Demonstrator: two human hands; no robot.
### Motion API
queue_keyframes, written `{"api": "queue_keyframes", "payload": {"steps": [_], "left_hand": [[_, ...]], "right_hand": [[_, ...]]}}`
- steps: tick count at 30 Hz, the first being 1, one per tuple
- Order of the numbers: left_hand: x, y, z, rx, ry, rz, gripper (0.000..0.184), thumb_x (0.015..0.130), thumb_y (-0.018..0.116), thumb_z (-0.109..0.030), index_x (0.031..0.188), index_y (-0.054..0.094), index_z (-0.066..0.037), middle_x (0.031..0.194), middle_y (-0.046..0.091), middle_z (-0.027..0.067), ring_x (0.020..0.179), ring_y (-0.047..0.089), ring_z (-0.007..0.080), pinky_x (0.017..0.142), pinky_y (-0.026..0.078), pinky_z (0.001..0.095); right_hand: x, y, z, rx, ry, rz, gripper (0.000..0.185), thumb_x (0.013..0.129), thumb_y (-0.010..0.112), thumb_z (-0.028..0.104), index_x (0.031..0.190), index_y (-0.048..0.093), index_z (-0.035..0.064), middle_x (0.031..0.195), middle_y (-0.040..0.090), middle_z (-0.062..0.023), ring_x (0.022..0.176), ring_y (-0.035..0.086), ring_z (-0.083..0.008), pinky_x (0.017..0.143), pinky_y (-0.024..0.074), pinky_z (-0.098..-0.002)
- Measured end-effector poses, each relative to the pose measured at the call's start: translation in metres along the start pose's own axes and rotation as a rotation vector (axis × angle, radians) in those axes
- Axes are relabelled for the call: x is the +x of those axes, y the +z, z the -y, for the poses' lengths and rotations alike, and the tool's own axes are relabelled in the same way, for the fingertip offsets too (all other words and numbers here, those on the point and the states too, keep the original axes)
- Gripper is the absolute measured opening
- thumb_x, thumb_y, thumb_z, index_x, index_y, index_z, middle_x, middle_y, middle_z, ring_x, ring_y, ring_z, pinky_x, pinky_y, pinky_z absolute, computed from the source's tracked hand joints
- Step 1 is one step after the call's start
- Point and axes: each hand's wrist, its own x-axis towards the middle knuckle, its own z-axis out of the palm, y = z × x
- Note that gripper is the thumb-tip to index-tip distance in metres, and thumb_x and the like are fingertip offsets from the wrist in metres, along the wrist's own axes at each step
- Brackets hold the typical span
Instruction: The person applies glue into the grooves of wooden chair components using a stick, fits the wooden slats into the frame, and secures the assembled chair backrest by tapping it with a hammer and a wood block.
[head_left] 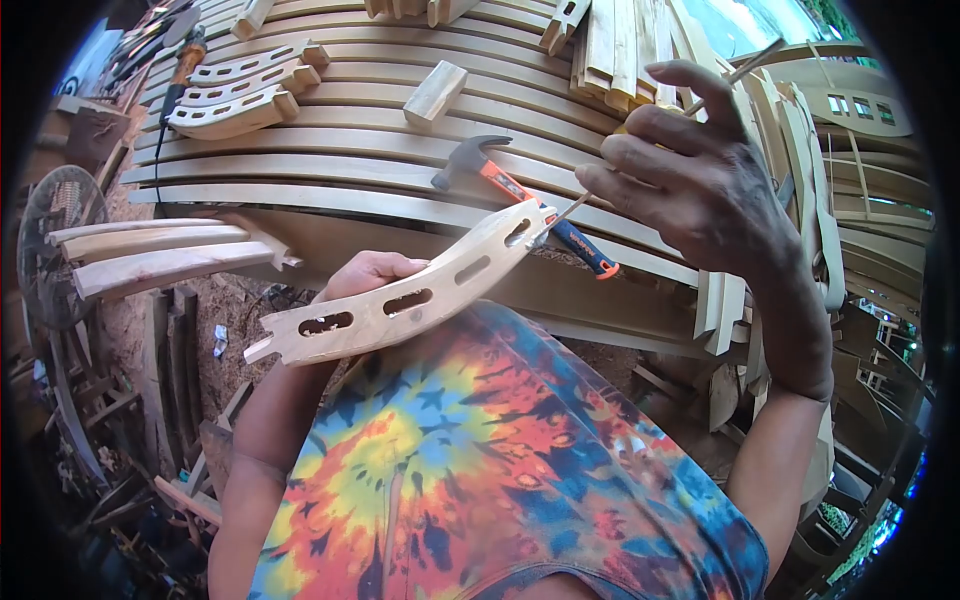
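Left hand [370, 272] clasped piece [372, 327]; right hand [705, 185], loosely curled, held rod [570, 210] at its end — likely probing. Next move called for steady left grip.

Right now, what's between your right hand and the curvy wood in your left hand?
A thin shaft, running from the right hand to the curvy wood in the left hand, with the hammer behind it; the head view shows this.
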Motion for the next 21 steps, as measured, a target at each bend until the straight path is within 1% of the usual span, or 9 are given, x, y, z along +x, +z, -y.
{"api": "queue_keyframes", "payload": {"steps": [1, 4, 7, 9, 12, 16, 19, 21], "left_hand": [[-0.001, 0.001, 0.000, 0.003, 0.009, -0.008, 0.046, 0.100, 0.045, -0.025, 0.137, 0.048, 0.004, 0.100, 0.068, 0.0273, 0.082, 0.072, 0.0370, 0.061, 0.063, 0.0433], [-0.002, 0.016, -0.002, -0.044, -0.044, 0.012, 0.044, 0.100, 0.046, -0.022, 0.135, 0.048, 0.005, 0.095, 0.068, 0.0274, 0.072, 0.072, 0.0345, 0.053, 0.061, 0.0387], [-0.006, 0.032, 0.000, 0.147, 0.050, -0.049, 0.041, 0.099, 0.045, -0.019, 0.131, 0.051, 0.006, 0.090, 0.067, 0.0265, 0.060, 0.068, 0.0300, 0.045, 0.055, 0.0333], [-0.005, 0.034, 0.002, 0.224, 0.093, -0.073, 0.039, 0.099, 0.045, -0.018, 0.129, 0.052, 0.006, 0.086, 0.067, 0.0257, 0.054, 0.066, 0.0272, 0.041, 0.052, 0.0307], [-0.007, 0.040, 0.003, 0.162, 0.083, -0.054, 0.038, 0.100, 0.043, -0.019, 0.126, 0.054, 0.006, 0.085, 0.067, 0.0250, 0.050, 0.063, 0.0255, 0.039, 0.050, 0.0298], [-0.007, 0.051, 0.002, 0.020, 0.030, -0.099, 0.041, 0.103, 0.038, -0.021, 0.126, 0.054, 0.008, 0.085, 0.067, 0.0248, 0.051, 0.062, 0.0260, 0.041, 0.051, 0.0316], [-0.005, 0.041, 0.000, -0.047, -0.029, -0.005, 0.042, 0.103, 0.039, -0.022, 0.127, 0.054, 0.009, 0.090, 0.068, 0.0245, 0.059, 0.067, 0.0271, 0.048, 0.055, 0.0334], [-0.002, 0.027, 0.002, 0.015, 0.020, 0.044, 0.039, 0.103, 0.044, -0.021, 0.128, 0.056, 0.007, 0.100, 0.071, 0.0199, 0.075, 0.071, 0.0231, 0.065, 0.059, 0.0334]], "right_hand": [[0.010, -0.009, 0.005, -0.028, -0.009, 0.013, 0.019, 0.077, 0.066, 0.016, 0.093, 0.077, 0.0163, 0.078, 0.059, 0.0042, 0.081, 0.061, -0.0117, 0.115, 0.0324, -0.0473], [0.010, -0.001, 0.015, -0.006, 0.015, -0.046, 0.018, 0.077, 0.067, 0.017, 0.091, 0.077, 0.0159, 0.077, 0.059, 0.0040, 0.079, 0.061, -0.0119, 0.115, 0.0327, -0.0468], [0.019, 0.004, 0.027, 0.033, 0.005, -0.094, 0.018, 0.076, 0.069, 0.019, 0.091, 0.077, 0.0154, 0.077, 0.058, 0.0047, 0.078, 0.060, -0.0115, 0.114, 0.0334, -0.0464], [0.024, 0.003, 0.030, 0.029, -0.024, -0.062, 0.017, 0.076, 0.071, 0.019, 0.091, 0.077, 0.0148, 0.076, 0.058, 0.0048, 0.078, 0.060, -0.0112, 0.114, 0.0343, -0.0458], [0.028, 0.008, 0.033, 0.059, -0.035, -0.054, 0.014, 0.077, 0.075, 0.018, 0.091, 0.077, 0.0139, 0.074, 0.057, 0.0045, 0.078, 0.059, -0.0109, 0.113, 0.0355, -0.0450], [0.033, 0.014, 0.038, 0.079, -0.032, -0.048, 0.012, 0.078, 0.076, 0.017, 0.089, 0.075, 0.0133, 0.073, 0.056, 0.0040, 0.078, 0.059, -0.0112, 0.112, 0.0365, -0.0436], [0.035, 0.015, 0.039, 0.103, -0.073, -0.037, 0.011, 0.078, 0.076, 0.017, 0.088, 0.075, 0.0136, 0.072, 0.055, 0.0039, 0.078, 0.059, -0.0111, 0.112, 0.0367, -0.0427], [0.034, 0.015, 0.038, 0.126, -0.089, -0.035, 0.011, 0.077, 0.075, 0.016, 0.089, 0.075, 0.0141, 0.071, 0.055, 0.0040, 0.078, 0.059, -0.0112, 0.112, 0.0366, -0.0429]]}}
